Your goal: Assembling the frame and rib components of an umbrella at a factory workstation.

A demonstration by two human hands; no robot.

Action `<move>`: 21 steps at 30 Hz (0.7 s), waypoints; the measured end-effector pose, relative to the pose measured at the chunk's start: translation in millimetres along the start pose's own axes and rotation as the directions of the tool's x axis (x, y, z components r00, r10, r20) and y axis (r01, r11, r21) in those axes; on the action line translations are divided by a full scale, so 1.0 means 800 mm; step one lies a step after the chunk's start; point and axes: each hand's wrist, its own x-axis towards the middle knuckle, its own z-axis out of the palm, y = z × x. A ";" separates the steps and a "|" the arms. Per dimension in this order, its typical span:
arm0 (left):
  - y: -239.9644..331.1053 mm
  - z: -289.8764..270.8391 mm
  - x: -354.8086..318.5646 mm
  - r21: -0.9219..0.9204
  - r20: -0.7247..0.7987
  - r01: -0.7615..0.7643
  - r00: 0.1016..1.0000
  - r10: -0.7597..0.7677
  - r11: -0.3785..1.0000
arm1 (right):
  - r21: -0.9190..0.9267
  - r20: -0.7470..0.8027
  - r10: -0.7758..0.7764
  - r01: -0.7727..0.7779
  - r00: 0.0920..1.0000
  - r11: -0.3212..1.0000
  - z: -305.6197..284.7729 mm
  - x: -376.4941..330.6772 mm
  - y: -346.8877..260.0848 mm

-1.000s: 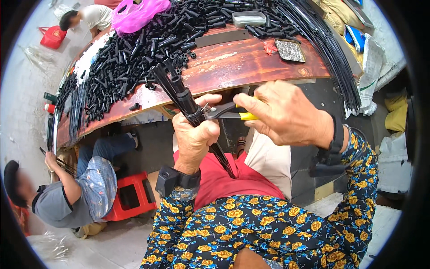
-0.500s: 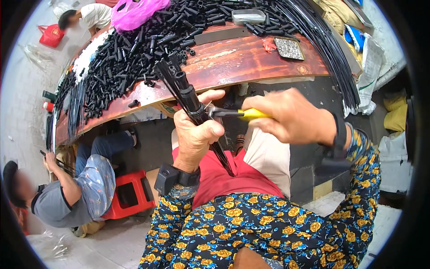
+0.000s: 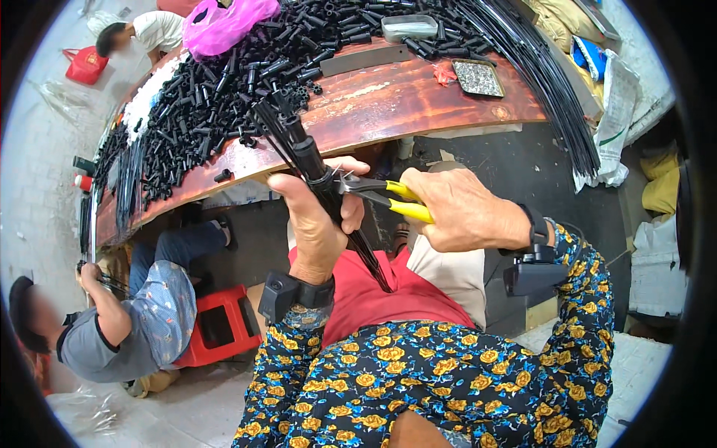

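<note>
Evidently, close handwork beside a glossy red-brown wooden desk (image 3: 418, 93)

In front of the desk, the left hand (image 3: 314, 224) clasps a slanting bundle of thin black rods and black tubing (image 3: 308, 158). The right hand (image 3: 467, 209) grips yellow-handled dark pliers (image 3: 409, 210), nose at the bundle's side. Should the left grasp slacken, the bundle could twist and the nose might nip fingers (image 3: 352, 212). On the desk, a shallow rectangular tray (image 3: 482, 95) holds small silvery pieces (image 3: 478, 76); what a clear plastic box (image 3: 409, 34) contains is unclear.
</note>
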 end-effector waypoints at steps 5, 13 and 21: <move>0.010 0.005 0.007 -0.049 -0.068 0.137 0.988 -0.140 0.989 | -0.034 -0.101 -0.008 0.005 0.995 0.999 0.013 -0.003 0.006; 0.008 0.002 0.009 -0.046 -0.033 0.140 0.989 -0.141 0.989 | -0.354 -0.002 -0.063 0.058 0.998 0.933 -0.055 0.006 -0.005; 0.005 0.008 0.017 -0.091 -0.061 0.183 0.980 -0.188 0.979 | -0.608 -0.027 -0.358 0.269 0.933 0.747 -0.090 0.023 -0.015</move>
